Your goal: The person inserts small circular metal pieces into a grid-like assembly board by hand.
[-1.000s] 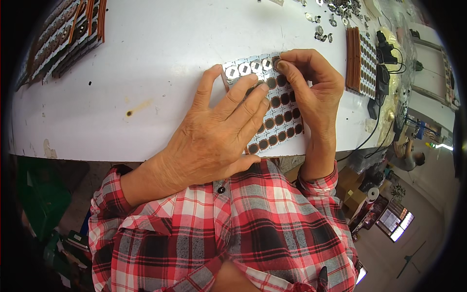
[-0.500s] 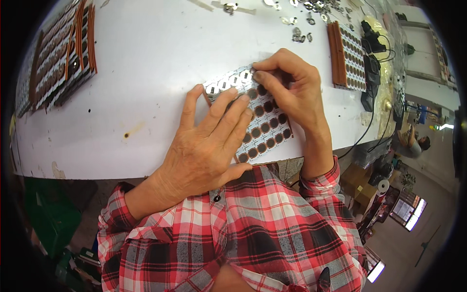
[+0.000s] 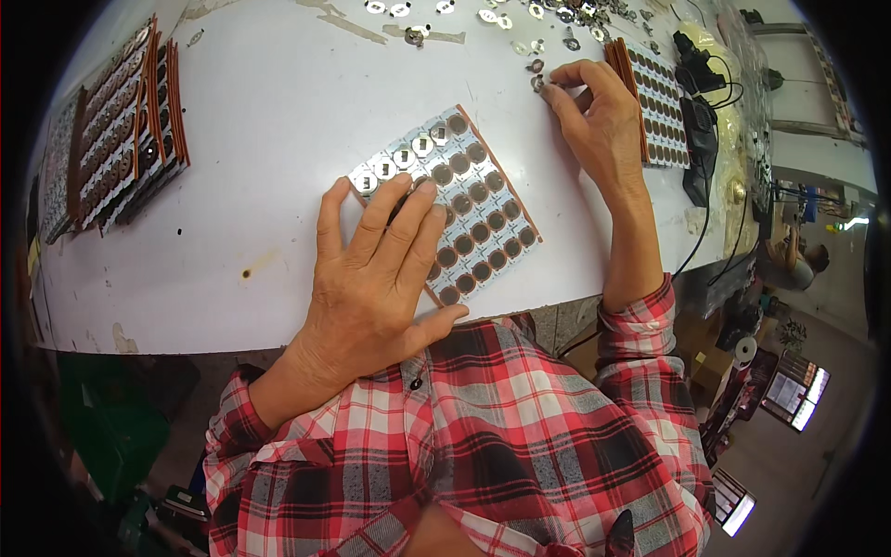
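The spotted board [image 3: 483, 206] lies flat on the bench [image 3: 269, 200], under the fingers of the left grip [image 3: 371, 274] and out to the right of them. It has rows of dark round spots with brown rings, and brown strips along its two sides. The left grip is spread wide, palm down. Its fingertips rest on the board and its little finger is at the far left corner. Its thumb sticks out by the near corner. It has the board under it but does not pinch it.

Just past those fingertips, a row of five shiny discs [image 3: 404, 157] sits on the far edge of the board.

The right grip [image 3: 601, 121] is off the board, farther out and to the right. Its thumb and finger are bent close together, right at a small metal piece [image 3: 537, 84]. I cannot tell if they have hold of it.

More loose metal bits [image 3: 577, 17] lie past the right grip. Just to its right stands a pile of spotted boards [image 3: 661, 107], with a black plug box [image 3: 698, 148] beside it. Another big pile of boards [image 3: 121, 135] is far to the left of the left grip.
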Demonstrator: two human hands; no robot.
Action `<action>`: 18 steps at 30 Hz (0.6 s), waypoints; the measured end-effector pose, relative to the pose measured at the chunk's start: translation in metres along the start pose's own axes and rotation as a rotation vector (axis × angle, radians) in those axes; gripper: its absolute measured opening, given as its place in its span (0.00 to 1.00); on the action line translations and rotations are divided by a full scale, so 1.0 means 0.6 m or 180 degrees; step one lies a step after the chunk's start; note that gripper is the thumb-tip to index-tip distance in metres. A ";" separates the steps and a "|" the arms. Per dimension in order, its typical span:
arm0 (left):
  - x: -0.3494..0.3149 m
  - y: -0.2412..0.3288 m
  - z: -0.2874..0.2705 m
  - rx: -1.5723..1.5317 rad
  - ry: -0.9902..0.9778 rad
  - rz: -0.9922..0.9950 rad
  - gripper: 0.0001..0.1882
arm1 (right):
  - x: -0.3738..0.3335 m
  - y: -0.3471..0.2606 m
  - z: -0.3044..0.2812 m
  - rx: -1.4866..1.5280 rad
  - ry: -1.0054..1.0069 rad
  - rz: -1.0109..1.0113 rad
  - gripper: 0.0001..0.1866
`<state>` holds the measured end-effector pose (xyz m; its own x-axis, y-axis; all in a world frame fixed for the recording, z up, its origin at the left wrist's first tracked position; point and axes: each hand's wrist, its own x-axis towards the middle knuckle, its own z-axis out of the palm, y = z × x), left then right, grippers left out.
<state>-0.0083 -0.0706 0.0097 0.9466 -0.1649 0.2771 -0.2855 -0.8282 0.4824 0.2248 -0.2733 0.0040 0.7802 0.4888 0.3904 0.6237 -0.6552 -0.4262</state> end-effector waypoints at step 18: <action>-0.007 0.001 -0.002 0.0251 0.0094 -0.0386 0.46 | 0.094 -0.022 -0.015 0.1395 -0.2266 0.0006 0.08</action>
<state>-0.0125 -0.0700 0.0098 0.9682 -0.0462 0.2458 -0.1557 -0.8807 0.4474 0.2601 -0.2421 0.0393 0.5332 0.8313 -0.1569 0.4695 -0.4450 -0.7626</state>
